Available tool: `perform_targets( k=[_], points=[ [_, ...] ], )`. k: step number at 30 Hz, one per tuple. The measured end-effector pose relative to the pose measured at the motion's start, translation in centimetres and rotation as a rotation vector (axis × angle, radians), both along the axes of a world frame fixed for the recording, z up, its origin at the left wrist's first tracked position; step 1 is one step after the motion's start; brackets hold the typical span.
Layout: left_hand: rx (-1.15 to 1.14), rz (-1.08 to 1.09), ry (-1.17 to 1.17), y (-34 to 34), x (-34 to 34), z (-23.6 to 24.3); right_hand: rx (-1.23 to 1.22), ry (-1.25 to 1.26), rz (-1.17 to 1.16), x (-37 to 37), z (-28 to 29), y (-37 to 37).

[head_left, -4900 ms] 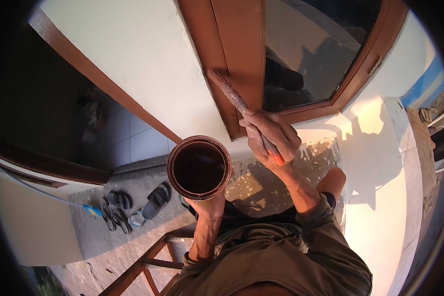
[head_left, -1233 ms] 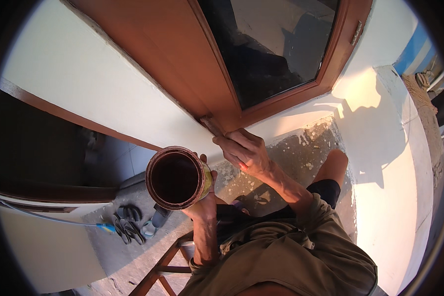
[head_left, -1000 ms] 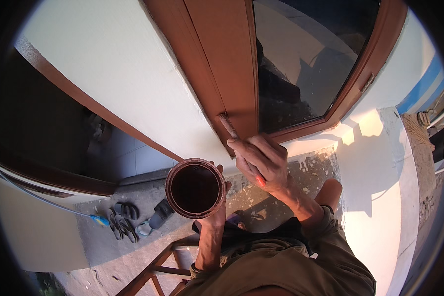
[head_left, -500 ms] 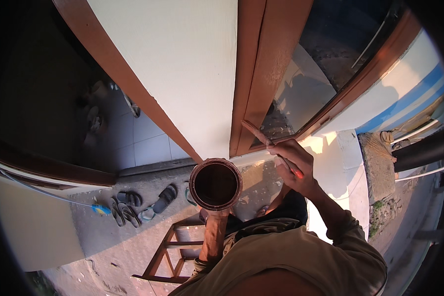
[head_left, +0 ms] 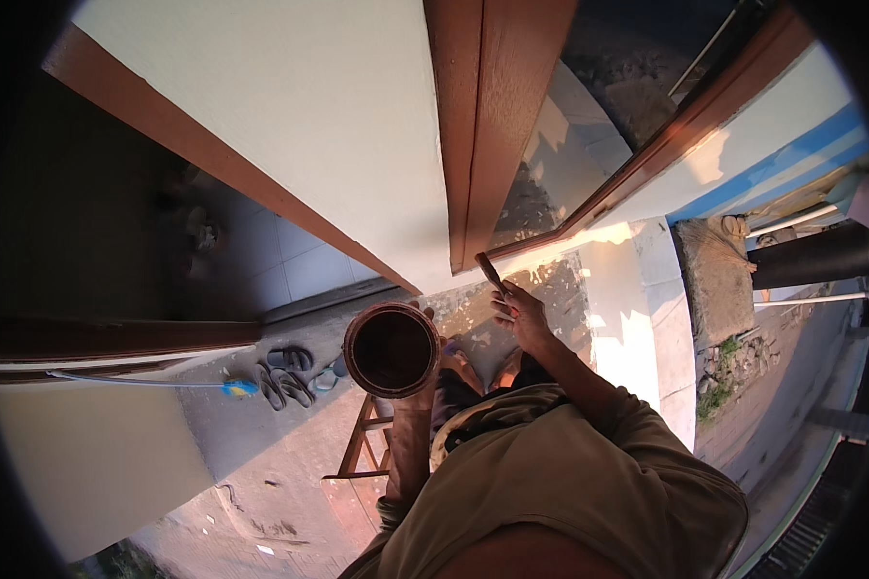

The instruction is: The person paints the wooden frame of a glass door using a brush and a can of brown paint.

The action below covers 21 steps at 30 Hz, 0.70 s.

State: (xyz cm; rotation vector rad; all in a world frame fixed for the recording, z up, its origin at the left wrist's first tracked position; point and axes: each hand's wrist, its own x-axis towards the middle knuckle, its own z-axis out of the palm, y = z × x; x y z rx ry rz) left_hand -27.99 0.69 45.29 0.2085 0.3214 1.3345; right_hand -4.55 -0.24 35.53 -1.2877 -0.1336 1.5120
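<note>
Sandals (head_left: 285, 378) lie on the ground far below. The left hand (head_left: 417, 386) grips a round paint tin (head_left: 391, 349) holding dark brown liquid. The right hand (head_left: 523, 317) clasps a paintbrush (head_left: 492, 274) touching the brown wooden window frame (head_left: 481, 125).

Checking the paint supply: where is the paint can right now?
In the head view, the paint can sits centre-left, held up by the left hand, beside the right hand with the brush.
</note>
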Motion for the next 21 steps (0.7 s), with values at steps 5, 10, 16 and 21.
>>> perform_targets(
  k=[5,10,16,21],
  points=[
    [0.011,-0.079,-0.028,-0.5,-1.6,3.6,-0.126,-0.061,0.104,-1.9,1.9,1.6],
    [0.061,-0.080,0.169,-0.7,-2.1,5.5,-0.275,-0.197,0.076,-1.7,-2.9,4.5],
    [-0.009,-0.069,0.170,-1.2,-2.3,6.4,0.004,-0.285,-0.033,-1.9,-0.2,6.1],
    [-0.074,-0.068,0.094,-1.4,-2.6,6.1,0.272,-0.346,-0.015,-2.0,3.5,2.3]
  ],
)
